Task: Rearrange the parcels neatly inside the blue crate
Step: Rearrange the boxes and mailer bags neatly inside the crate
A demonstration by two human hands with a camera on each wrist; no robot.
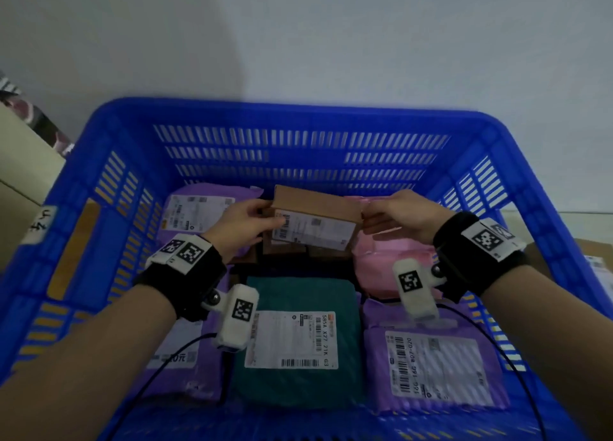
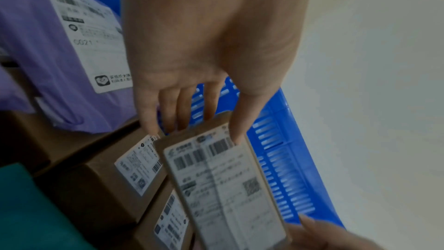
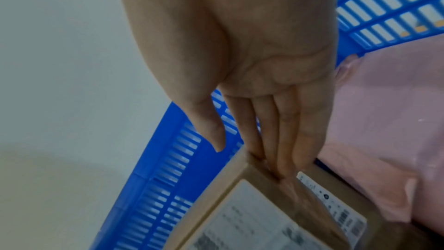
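L hand [image 1: 247, 220] pinches cardboard box [image 1: 316, 208] end, thumb on label [image 1: 311, 230]; R hand [image 1: 403, 216] fingers [image 3: 286, 130] straight, pressing opp. end, inside blue crate [image 1: 298, 112].

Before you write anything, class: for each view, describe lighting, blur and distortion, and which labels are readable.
Head view: dim, bluish; the wide lens bows the blue crate rim, yet the teal parcel label is legible. Left wrist view: dark, blur smearing the cardboard box label. Right wrist view: soft throughout, box label unreadable, pink parcel washed out.
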